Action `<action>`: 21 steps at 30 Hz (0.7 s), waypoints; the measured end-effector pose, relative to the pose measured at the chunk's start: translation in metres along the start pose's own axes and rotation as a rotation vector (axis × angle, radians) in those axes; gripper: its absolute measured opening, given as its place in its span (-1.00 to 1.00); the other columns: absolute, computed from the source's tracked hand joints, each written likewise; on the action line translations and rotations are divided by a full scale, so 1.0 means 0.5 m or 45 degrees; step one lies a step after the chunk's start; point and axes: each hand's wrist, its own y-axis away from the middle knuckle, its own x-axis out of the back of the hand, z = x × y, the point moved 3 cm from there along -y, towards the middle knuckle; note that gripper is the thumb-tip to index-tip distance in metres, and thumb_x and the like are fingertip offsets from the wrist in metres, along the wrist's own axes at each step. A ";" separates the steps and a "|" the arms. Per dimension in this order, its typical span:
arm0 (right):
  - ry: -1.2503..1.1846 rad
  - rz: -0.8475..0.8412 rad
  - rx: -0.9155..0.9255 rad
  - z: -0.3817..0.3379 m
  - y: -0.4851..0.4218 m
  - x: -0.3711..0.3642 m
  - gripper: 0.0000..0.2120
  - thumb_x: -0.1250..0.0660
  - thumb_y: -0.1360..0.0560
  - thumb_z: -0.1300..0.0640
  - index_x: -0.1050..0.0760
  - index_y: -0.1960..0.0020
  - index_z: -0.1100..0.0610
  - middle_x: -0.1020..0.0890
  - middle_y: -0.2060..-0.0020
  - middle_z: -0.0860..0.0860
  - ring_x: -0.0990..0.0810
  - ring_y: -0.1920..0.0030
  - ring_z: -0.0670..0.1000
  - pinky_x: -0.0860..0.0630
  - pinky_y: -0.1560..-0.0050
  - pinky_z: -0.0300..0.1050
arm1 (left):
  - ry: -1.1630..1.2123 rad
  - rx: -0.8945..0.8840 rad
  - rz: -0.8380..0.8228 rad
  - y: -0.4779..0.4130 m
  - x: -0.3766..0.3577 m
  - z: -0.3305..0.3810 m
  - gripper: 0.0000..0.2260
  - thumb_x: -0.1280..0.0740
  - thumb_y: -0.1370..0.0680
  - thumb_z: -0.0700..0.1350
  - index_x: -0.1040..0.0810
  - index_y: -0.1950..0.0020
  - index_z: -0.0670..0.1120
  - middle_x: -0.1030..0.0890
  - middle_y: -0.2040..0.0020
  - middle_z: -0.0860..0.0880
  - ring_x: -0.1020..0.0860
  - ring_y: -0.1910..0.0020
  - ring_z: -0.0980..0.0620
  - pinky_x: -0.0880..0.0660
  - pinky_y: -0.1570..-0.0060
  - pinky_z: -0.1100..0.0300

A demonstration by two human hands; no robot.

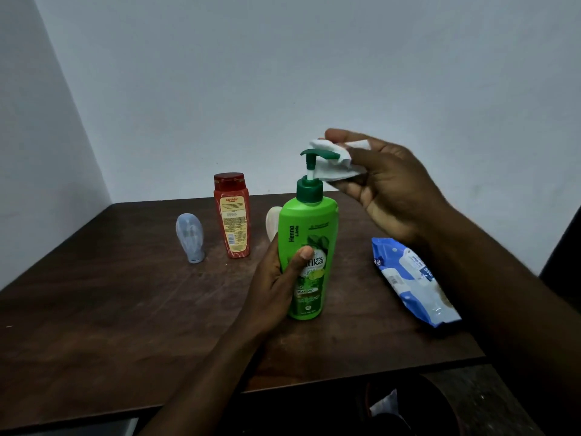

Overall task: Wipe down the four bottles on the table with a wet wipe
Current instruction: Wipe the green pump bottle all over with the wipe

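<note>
Green Vatika pump shampoo bottle [309,256] is standing upright near the middle of the dark wooden table [125,309], and I am gripping its lower body with my left hand [276,278], thumb lying across the front label and fingers curling round the far side. My right hand [393,190] is hovering at the bottle's top, at one o'clock from it, pinching a crumpled white wet wipe [333,165] between the thumb above and the fingers below. The wipe is wrapping over the rear end of the dark green pump head [317,154], whose spout is pointing left.

A cream bottle [272,223] is peeking out just behind the green one at eleven o'clock, mostly hidden. A red Karthika bottle [232,215] is standing farther out at ten o'clock, its back label facing me. A translucent grey-blue bottle [189,236] is resting on its cap beyond that, near nine o'clock. A blue and white wet wipes pack [412,281] is lying flat at three o'clock, partly under my right forearm.
</note>
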 end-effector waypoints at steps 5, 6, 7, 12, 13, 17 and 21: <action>0.021 -0.038 -0.008 0.043 0.026 -0.026 -0.71 -0.27 -0.59 0.28 -0.55 -0.28 0.31 -0.68 -0.15 0.22 -0.72 -0.02 0.00 -0.60 -0.08 -0.14 | 0.001 0.015 -0.010 -0.001 -0.004 -0.002 -0.51 -0.31 -0.54 0.11 -0.49 -0.39 -0.14 -0.69 -0.19 -0.03 -0.66 -0.17 -0.02 -0.61 -0.08 0.13; 0.015 -0.048 -0.003 0.046 0.032 -0.029 -0.72 -0.24 -0.61 0.28 -0.55 -0.28 0.30 -0.68 -0.16 0.20 -0.69 -0.11 0.04 -0.57 -0.13 -0.13 | -0.002 0.018 -0.010 -0.002 -0.004 -0.004 -0.50 -0.31 -0.54 0.11 -0.48 -0.39 -0.14 -0.69 -0.20 -0.03 -0.66 -0.17 -0.03 -0.61 -0.09 0.12; 0.003 -0.048 0.003 0.047 0.037 -0.030 -0.70 -0.20 -0.62 0.30 -0.54 -0.30 0.29 -0.68 -0.18 0.19 -0.66 -0.19 0.09 -0.55 -0.18 -0.11 | -0.005 0.021 -0.007 -0.003 -0.003 -0.006 -0.52 -0.31 -0.55 0.10 -0.48 -0.40 -0.13 -0.68 -0.20 -0.03 -0.66 -0.17 -0.03 -0.61 -0.10 0.10; -0.019 0.017 0.060 0.039 0.062 -0.041 -0.57 -0.20 -0.60 0.36 -0.44 -0.45 0.15 -0.72 -0.02 0.02 -0.68 0.04 -0.13 -0.57 0.08 -0.35 | -0.025 0.034 -0.001 -0.006 -0.001 -0.012 -0.60 -0.29 -0.61 0.02 -0.48 -0.39 -0.13 -0.69 -0.19 -0.03 -0.66 -0.17 -0.04 -0.61 -0.14 0.02; -0.030 0.027 0.076 0.039 0.067 -0.042 -0.55 -0.21 -0.60 0.36 -0.42 -0.46 0.13 -0.72 0.02 -0.02 -0.68 0.06 -0.15 -0.56 0.10 -0.36 | -0.027 0.037 -0.003 -0.006 -0.002 -0.011 -0.61 -0.29 -0.62 0.02 -0.49 -0.39 -0.13 -0.69 -0.19 -0.03 -0.66 -0.16 -0.04 -0.61 -0.14 0.02; -0.173 0.083 0.110 0.041 0.081 -0.050 -0.57 -0.16 -0.61 0.36 -0.43 -0.46 0.20 -0.68 -0.18 -0.07 -0.63 -0.17 -0.10 -0.55 -0.17 -0.27 | -0.013 0.031 -0.002 -0.002 -0.002 -0.008 -0.61 -0.27 -0.60 0.00 -0.49 -0.38 -0.14 -0.69 -0.18 -0.04 -0.67 -0.16 -0.03 -0.61 -0.11 0.08; -0.181 0.089 0.112 0.042 0.078 -0.042 -0.59 -0.13 -0.62 0.37 -0.45 -0.43 0.25 -0.64 -0.26 0.10 -0.62 -0.18 -0.05 -0.55 -0.22 -0.25 | -0.012 0.033 -0.024 0.001 -0.004 -0.005 -0.61 -0.29 -0.60 0.04 -0.49 -0.38 -0.10 -0.69 -0.19 -0.02 -0.66 -0.17 -0.02 -0.61 -0.15 0.03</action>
